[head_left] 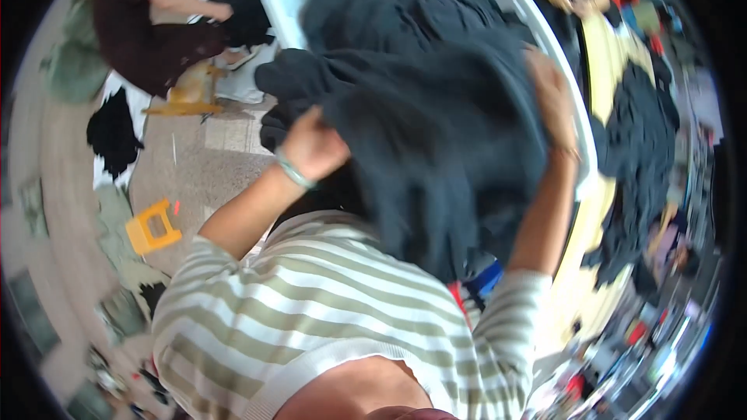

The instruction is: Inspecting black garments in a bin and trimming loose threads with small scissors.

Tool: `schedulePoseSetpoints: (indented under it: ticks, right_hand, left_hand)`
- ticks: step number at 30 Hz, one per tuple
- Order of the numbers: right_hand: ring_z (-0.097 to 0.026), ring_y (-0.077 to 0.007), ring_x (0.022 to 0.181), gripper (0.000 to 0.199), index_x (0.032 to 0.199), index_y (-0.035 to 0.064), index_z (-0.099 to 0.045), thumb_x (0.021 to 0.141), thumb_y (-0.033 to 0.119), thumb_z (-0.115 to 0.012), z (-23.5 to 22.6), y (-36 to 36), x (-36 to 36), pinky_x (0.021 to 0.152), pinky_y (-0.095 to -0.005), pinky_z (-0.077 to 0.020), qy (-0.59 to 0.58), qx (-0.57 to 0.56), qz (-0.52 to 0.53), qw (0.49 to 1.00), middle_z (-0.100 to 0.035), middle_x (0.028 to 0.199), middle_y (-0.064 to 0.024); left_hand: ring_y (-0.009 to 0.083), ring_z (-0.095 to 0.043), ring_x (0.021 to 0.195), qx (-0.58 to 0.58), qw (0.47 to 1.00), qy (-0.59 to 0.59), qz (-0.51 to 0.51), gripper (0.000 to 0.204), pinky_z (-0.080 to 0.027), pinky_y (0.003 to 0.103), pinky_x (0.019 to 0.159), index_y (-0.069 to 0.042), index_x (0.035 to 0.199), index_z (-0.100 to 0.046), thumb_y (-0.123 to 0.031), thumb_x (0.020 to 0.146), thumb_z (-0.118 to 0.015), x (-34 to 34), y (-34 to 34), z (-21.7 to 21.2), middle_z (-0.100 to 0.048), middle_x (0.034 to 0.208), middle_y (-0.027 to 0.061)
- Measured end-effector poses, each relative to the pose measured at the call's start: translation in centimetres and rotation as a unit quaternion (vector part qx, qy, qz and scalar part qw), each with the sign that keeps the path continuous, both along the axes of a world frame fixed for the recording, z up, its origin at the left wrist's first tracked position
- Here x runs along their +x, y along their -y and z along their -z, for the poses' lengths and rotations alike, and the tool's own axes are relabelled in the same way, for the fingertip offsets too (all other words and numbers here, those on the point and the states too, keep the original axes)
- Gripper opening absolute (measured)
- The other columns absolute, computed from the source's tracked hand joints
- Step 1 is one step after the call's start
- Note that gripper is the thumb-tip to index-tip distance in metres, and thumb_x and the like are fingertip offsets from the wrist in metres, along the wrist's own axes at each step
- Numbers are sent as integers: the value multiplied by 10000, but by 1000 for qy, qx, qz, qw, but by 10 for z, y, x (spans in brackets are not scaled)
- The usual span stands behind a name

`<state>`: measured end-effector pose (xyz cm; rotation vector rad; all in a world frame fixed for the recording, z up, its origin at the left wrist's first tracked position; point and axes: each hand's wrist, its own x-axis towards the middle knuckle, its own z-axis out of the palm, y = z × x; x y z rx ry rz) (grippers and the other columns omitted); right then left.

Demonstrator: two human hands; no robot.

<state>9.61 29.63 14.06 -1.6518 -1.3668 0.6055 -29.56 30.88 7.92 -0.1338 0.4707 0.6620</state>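
Note:
A dark grey garment hangs spread between my two hands in front of my chest, its middle smeared by motion. My left hand, with a pale bangle at the wrist, is closed on its left edge. My right hand grips the far right edge, near the rim of a white plastic tub. Beyond the held piece, more dark cloth is heaped in the tub. The fingertips of both hands are partly hidden by the fabric.
A yellow table bearing dark garments runs along the right. At far left a seated person works; another person's hands show at far right. A yellow stool and dark cloth lie left.

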Motion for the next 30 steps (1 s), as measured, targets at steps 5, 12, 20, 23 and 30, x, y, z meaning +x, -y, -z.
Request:
schedulePoseSetpoints:
  ticks: [5, 12, 20, 23, 30]
  right_hand:
    - [-554, -275, 1198, 515, 1273, 1, -563, 860, 282, -689, 78, 58, -11, 1000, -342, -420, 70, -144, 32, 987, -608, 1240, -180]
    - [-574, -311, 1122, 502, 1257, 4, -570, 846, 262, -696, 120, 150, -9, 976, -356, -434, 175, -194, 127, 957, -607, 1190, -190]
    - [-635, -138, 928, 222, 1086, -21, -658, 909, 110, -632, 82, 132, -87, 831, -253, -484, -31, -64, 104, 992, -681, 1011, -85]
    - [-627, -142, 950, 358, 1205, -27, -593, 874, 80, -677, 104, 117, -134, 839, -263, -496, -185, -129, 62, 972, -668, 1053, -112]
    - [-560, -123, 918, 342, 1141, -36, -572, 838, 65, -694, 122, 87, -184, 847, -263, -452, -134, -100, -18, 986, -623, 1015, -52]
  left_hand:
    - [317, -629, 961, 47, 952, -295, -63, 392, -534, 422, 881, -25, 1241, -466, -292, 966, -548, -36, -11, 36, -593, 1107, 197]
    - [198, -533, 1025, 607, 550, -574, 9, 706, -491, 307, 815, -86, 1396, -381, -179, 800, -747, 23, -55, 41, -513, 1208, 122]
    - [359, -430, 1208, 645, 168, -735, 126, 570, -348, 514, 992, -132, 1293, -495, -281, 791, -720, 94, -140, 71, -473, 1294, 163]
    - [378, -564, 1079, 599, 293, -708, 231, 275, -430, 488, 932, -123, 1090, -644, -281, 865, -629, 77, -181, 97, -615, 1168, 150]
    - [247, -673, 965, 179, 965, -125, 144, 309, -539, 397, 907, 36, 1110, -611, -226, 958, -553, 71, -180, 34, -679, 1069, 135]
